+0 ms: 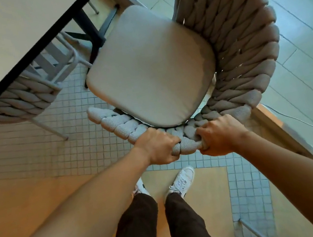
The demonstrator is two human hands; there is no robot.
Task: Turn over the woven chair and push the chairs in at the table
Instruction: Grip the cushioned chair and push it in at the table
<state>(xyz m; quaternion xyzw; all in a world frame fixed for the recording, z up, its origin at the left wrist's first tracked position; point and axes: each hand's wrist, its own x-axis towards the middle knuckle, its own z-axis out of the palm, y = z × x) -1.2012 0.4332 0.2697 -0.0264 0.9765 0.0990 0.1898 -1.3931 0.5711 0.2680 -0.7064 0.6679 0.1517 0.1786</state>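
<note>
The woven chair (239, 45) stands upright in front of me, its pale seat cushion (148, 67) facing up and its thick braided backrest curving round the right and near sides. My left hand (157, 146) and my right hand (220, 136) both grip the top of the backrest, close together, nearest to me. The white table (11, 33) with a black edge is at the upper left, its dark leg just beyond the cushion. A second woven chair (12, 102) sits partly under the table at the left.
The floor has small square tiles, with wooden flooring on the left and near me and large pale tiles on the right. A cable (307, 123) runs across the floor at the right. My feet in white shoes (181, 180) stand right behind the chair.
</note>
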